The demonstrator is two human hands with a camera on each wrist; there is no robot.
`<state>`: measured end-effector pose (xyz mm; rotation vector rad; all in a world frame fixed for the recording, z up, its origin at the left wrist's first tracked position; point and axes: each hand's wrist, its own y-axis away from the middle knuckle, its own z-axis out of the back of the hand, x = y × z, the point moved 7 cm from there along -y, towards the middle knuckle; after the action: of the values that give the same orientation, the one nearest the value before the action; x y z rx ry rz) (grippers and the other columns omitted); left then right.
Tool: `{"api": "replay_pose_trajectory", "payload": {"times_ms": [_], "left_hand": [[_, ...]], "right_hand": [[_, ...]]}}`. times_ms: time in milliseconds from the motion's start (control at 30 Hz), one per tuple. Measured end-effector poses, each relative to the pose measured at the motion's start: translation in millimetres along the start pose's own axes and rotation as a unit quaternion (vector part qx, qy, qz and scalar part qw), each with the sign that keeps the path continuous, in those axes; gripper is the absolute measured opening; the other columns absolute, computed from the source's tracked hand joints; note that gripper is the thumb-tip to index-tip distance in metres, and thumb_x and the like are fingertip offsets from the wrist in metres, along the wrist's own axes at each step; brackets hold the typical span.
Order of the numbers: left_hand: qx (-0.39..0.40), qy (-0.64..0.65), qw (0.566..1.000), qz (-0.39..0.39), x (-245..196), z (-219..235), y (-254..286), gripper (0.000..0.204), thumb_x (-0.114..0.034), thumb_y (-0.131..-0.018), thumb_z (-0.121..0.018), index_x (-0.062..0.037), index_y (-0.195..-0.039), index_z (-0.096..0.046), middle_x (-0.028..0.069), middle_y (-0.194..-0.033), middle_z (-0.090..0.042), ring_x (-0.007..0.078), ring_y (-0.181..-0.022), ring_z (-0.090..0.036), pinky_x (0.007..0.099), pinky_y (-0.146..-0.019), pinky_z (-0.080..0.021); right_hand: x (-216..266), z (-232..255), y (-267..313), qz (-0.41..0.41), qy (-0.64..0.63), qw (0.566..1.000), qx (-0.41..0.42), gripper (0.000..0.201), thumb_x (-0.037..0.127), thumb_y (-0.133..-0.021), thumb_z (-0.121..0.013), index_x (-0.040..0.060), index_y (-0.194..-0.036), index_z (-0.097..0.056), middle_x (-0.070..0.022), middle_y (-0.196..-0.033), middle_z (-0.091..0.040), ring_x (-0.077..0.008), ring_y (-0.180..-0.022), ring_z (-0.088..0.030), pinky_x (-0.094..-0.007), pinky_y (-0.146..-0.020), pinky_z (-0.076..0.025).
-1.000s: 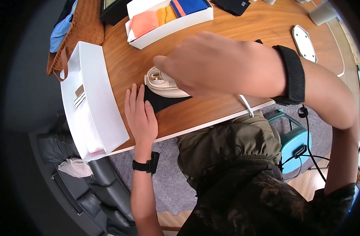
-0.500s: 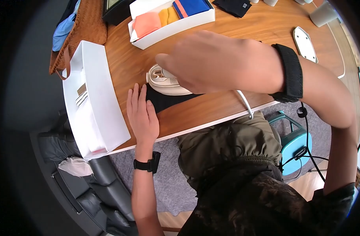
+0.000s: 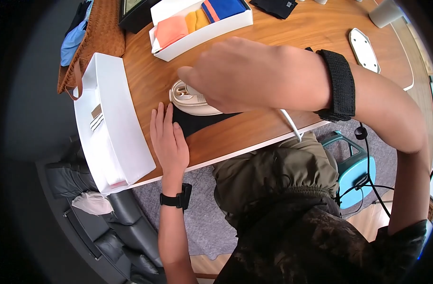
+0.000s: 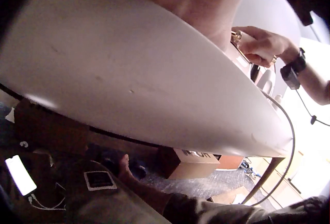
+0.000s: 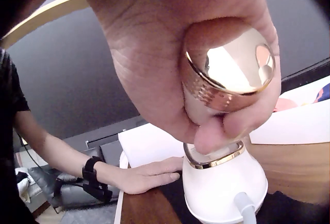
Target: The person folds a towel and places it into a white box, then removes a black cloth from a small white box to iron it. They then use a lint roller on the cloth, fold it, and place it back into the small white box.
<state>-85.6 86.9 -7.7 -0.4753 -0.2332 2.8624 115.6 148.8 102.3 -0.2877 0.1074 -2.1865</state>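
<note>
In the head view my right hand point(image 3: 254, 75) grips the handle of a white-and-gold iron point(image 3: 192, 103) from above. The right wrist view shows the fingers wrapped around its gold-capped handle, with the white body point(image 5: 221, 188) below. A piece of black cloth point(image 3: 200, 123) lies beneath the iron, partly covered by it. Flat at the left end of this cloth rests my left hand point(image 3: 170, 142), fingers straight, close to the iron's front. The iron's pale cord point(image 3: 292, 124) hangs over the near table edge.
A white box point(image 3: 117, 113) with white clothing stands left of my left hand. Another white box point(image 3: 207, 35) holds folded coral, yellow and blue cloths. Farther back lie a folded black cloth point(image 3: 275, 7), a white oval plate point(image 3: 364, 49) and a grey cup point(image 3: 385, 13).
The iron and my right hand have shifted slightly left over the black cloth, which shows a little more to the right. My left hand has stayed in place.
</note>
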Motion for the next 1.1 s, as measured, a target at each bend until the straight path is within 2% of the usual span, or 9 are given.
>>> {"api": "replay_pose_trajectory", "payload": {"times_ms": [367, 567, 633, 733, 800, 933, 967, 1033, 1100], "left_hand": [[0.007, -0.003, 1.0, 0.005, 0, -1, 0, 0.048, -0.021, -0.111, -0.036, -0.0027, -0.152, -0.051, 0.018, -0.163, -0.043, 0.0417, -0.152, -0.034, 0.0515, -0.126, -0.025], [0.008, -0.003, 1.0, 0.002, 0, 0, 1, 0.048, -0.022, -0.111, -0.034, -0.0029, -0.152, -0.051, 0.0177, -0.163, -0.043, 0.0417, -0.152, -0.033, 0.0517, -0.126, -0.025], [0.006, -0.003, 1.0, 0.004, -1, 1, 0, 0.048, -0.022, -0.111, -0.034, -0.0029, -0.152, -0.051, 0.0175, -0.163, -0.043, 0.0416, -0.152, -0.033, 0.0518, -0.126, -0.025], [0.008, 0.001, 1.0, 0.01, -1, 1, 0, 0.048, -0.022, -0.111, -0.035, -0.0028, -0.152, -0.051, 0.0171, -0.163, -0.044, 0.0416, -0.152, -0.034, 0.0518, -0.125, -0.025], [-0.003, 0.003, 1.0, 0.004, -1, 2, -1, 0.046, -0.017, -0.108, -0.041, -0.0034, -0.149, -0.055, 0.0184, -0.16, -0.046, 0.0423, -0.15, -0.036, 0.0525, -0.123, -0.029], [0.005, -0.003, 1.0, -0.002, -1, -1, -1, 0.048, -0.023, -0.111, -0.035, -0.0023, -0.151, -0.051, 0.017, -0.163, -0.044, 0.0418, -0.152, -0.034, 0.0519, -0.126, -0.025], [-0.003, 0.0, 1.0, -0.004, -1, 0, -1, 0.046, -0.02, -0.109, -0.038, -0.0024, -0.149, -0.054, 0.0179, -0.161, -0.045, 0.0425, -0.151, -0.035, 0.0524, -0.124, -0.028], [-0.012, 0.001, 1.0, -0.003, -2, 2, 0, 0.045, -0.017, -0.107, -0.041, -0.0025, -0.148, -0.056, 0.0187, -0.16, -0.047, 0.0431, -0.15, -0.036, 0.0529, -0.122, -0.03], [-0.012, 0.005, 1.0, 0.001, -3, 2, 0, 0.045, -0.016, -0.107, -0.041, -0.0023, -0.147, -0.056, 0.019, -0.159, -0.047, 0.0433, -0.15, -0.036, 0.0527, -0.122, -0.03]], "right_hand": [[0, 4, 3, -0.015, -0.008, 1.0, 0.002, 0.019, 0.013, -0.088, -0.072, 0.0002, -0.097, -0.061, -0.0116, -0.066, -0.065, -0.032, -0.066, -0.07, -0.041, -0.059, -0.054], [0, 0, 0, -0.028, -0.006, 0.999, 0.042, 0.019, 0.013, -0.088, -0.072, 0.0007, -0.097, -0.061, -0.0118, -0.067, -0.065, -0.032, -0.065, -0.07, -0.0406, -0.058, -0.054], [2, 7, 8, 0.01, -0.008, 1.0, -0.008, 0.019, 0.013, -0.088, -0.072, 0.0008, -0.097, -0.061, -0.0121, -0.067, -0.065, -0.0321, -0.064, -0.07, -0.0408, -0.058, -0.054], [3, 11, 11, -0.008, -0.002, 1.0, 0.008, 0.019, 0.013, -0.089, -0.072, 0.0009, -0.097, -0.061, -0.0122, -0.066, -0.064, -0.0324, -0.063, -0.069, -0.0412, -0.057, -0.054], [2, 8, 9, -0.007, -0.009, 1.0, -0.004, 0.018, 0.013, -0.088, -0.072, 0.0009, -0.096, -0.06, -0.012, -0.066, -0.064, -0.0323, -0.062, -0.068, -0.0414, -0.057, -0.053], [3, 5, 2, -0.002, -0.03, 0.999, -0.034, 0.016, 0.011, -0.087, -0.071, 0.0012, -0.094, -0.06, -0.0115, -0.066, -0.063, -0.0312, -0.062, -0.068, -0.0409, -0.058, -0.053], [3, 8, 0, -0.002, -0.029, 0.999, -0.035, 0.016, 0.011, -0.087, -0.071, 0.0012, -0.094, -0.06, -0.0115, -0.066, -0.063, -0.0312, -0.062, -0.068, -0.0409, -0.058, -0.053], [3, 3, -4, -0.013, -0.02, 0.999, 0.032, 0.016, 0.011, -0.087, -0.07, 0.0008, -0.093, -0.059, -0.0114, -0.066, -0.063, -0.0307, -0.063, -0.068, -0.0408, -0.058, -0.053], [3, 1, -1, 0.001, -0.017, 1.0, 0.002, 0.016, 0.011, -0.087, -0.07, 0.0007, -0.093, -0.059, -0.0114, -0.066, -0.063, -0.0308, -0.063, -0.068, -0.0409, -0.058, -0.053]]}}
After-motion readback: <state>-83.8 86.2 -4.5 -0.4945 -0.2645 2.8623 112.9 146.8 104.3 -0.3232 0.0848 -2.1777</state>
